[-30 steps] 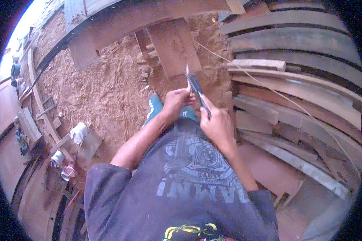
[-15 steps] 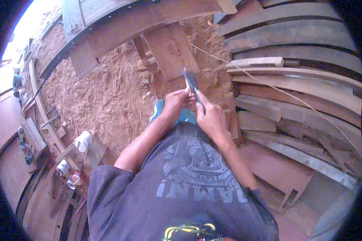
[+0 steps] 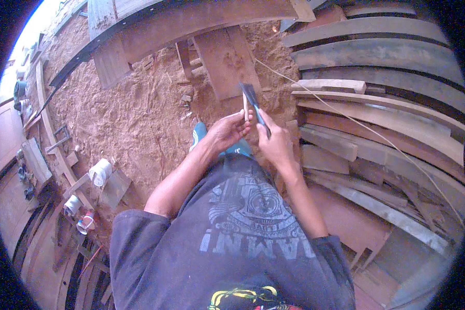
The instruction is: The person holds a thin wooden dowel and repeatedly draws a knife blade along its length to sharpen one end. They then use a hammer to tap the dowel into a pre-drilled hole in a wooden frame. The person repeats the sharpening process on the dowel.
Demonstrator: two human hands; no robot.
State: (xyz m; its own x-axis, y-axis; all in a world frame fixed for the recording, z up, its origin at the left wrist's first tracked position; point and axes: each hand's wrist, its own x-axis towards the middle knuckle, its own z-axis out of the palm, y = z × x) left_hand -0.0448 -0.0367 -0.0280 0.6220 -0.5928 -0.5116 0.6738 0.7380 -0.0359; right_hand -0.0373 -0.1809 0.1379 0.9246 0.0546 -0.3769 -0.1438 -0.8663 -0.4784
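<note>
In front of my body, my left hand [image 3: 227,130] pinches a short, pale wooden stick [image 3: 246,109] that points away from me. My right hand [image 3: 277,147] is wrapped round a hand tool [image 3: 250,96] with a broad, dark, flat end and some blue along its handle. I cannot make out exactly what kind of tool it is. Its dark end lies right alongside the stick; whether the two touch is unclear. Beyond both hands, a reddish-brown board [image 3: 225,64] lies on the sandy ground.
Long planks [image 3: 382,54] are stacked to my right, with a thin cord [image 3: 346,114] running across them. At the far side stands a long wooden beam [image 3: 160,32]. White tubs [image 3: 101,172] sit among timber on my left, by a narrow wooden rail [image 3: 49,111].
The tool and stick now show more separately, with the stick upright beside the dark end. My left hand has turned a little more open. The view has shifted slightly.
</note>
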